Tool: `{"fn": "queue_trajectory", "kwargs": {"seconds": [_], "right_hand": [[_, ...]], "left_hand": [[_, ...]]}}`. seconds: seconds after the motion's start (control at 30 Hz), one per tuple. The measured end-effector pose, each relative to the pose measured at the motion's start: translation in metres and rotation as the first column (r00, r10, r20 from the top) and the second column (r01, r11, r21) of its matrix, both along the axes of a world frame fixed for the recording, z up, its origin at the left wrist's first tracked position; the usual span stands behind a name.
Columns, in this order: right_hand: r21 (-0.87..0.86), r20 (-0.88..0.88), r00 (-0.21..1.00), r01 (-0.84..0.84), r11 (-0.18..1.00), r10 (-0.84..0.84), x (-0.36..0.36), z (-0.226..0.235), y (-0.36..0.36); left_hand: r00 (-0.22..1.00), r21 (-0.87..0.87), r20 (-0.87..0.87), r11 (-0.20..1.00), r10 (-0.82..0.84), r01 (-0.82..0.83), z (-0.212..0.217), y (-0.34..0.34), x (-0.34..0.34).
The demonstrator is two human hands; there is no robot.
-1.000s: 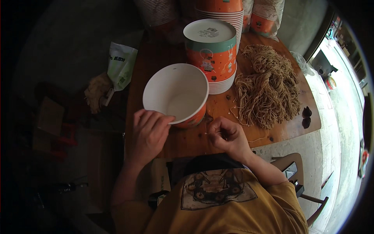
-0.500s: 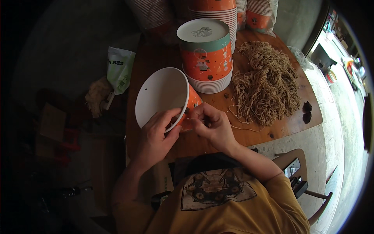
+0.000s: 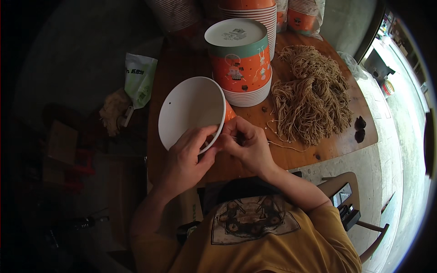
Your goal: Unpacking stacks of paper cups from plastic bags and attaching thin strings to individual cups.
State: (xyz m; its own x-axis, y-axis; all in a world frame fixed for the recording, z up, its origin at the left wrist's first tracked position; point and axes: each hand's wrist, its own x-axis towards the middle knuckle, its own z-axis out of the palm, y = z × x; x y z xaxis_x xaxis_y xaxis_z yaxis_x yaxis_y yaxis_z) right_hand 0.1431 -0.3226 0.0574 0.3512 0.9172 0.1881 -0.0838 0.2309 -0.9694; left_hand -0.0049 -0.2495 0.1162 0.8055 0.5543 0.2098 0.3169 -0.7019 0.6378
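A large paper bucket (image 3: 189, 102), white inside and orange outside, is tilted with its mouth toward me. A small dark hole shows in its far inner wall. My left hand (image 3: 189, 148) grips the near rim, fingers inside and thumb outside. My right hand (image 3: 246, 143) pinches at the bucket's outer wall, its fingertips close to my left thumb. A thin tan cord (image 3: 289, 148) trails from beside my right hand across the table; the end between my fingertips is hidden. Further right lies a big heap of tan cords (image 3: 314, 98).
Behind the bucket stands an upside-down stack of orange and green paper buckets (image 3: 239, 63), with more stacks (image 3: 302, 16) at the back, some in clear plastic. Two small dark pieces (image 3: 359, 129) lie at the wooden table's (image 3: 334, 145) right edge. A chair (image 3: 341, 191) stands to the right.
The bucket has turned and tipped slightly, so less of its orange outside shows. My right fingertips have moved slightly up against the rim, near my left thumb.
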Motion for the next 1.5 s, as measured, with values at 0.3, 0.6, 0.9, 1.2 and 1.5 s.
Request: {"fn": "queue_trajectory", "kwargs": {"seconds": [0.3,0.6,0.9,1.2,1.5], "right_hand": [[-0.106,0.124,0.992,0.020,0.994,-0.007,0.017,-0.003,-0.011],[-0.224,0.122,0.992,-0.007,0.975,0.036,0.027,0.004,-0.021],[-0.170,0.233,0.972,0.076,0.983,-0.034,0.055,0.008,-0.027],[-0.186,0.330,0.933,-0.084,0.979,0.143,0.050,0.030,0.004],[-0.032,-0.044,0.985,-0.168,0.985,0.167,0.050,0.012,0.008]], "left_hand": [[0.989,-0.459,-0.027,0.880,-0.148,0.119,0.005,0.022,0.018],[0.967,-0.191,-0.131,0.963,-0.219,0.192,-0.001,0.026,0.039],[0.993,0.059,-0.028,0.991,-0.116,0.118,0.005,0.039,0.034],[0.983,-0.108,0.142,0.986,-0.113,0.129,0.004,0.038,0.040],[0.999,-0.847,-0.004,0.531,-0.038,0.017,0.006,0.036,0.046]]}}
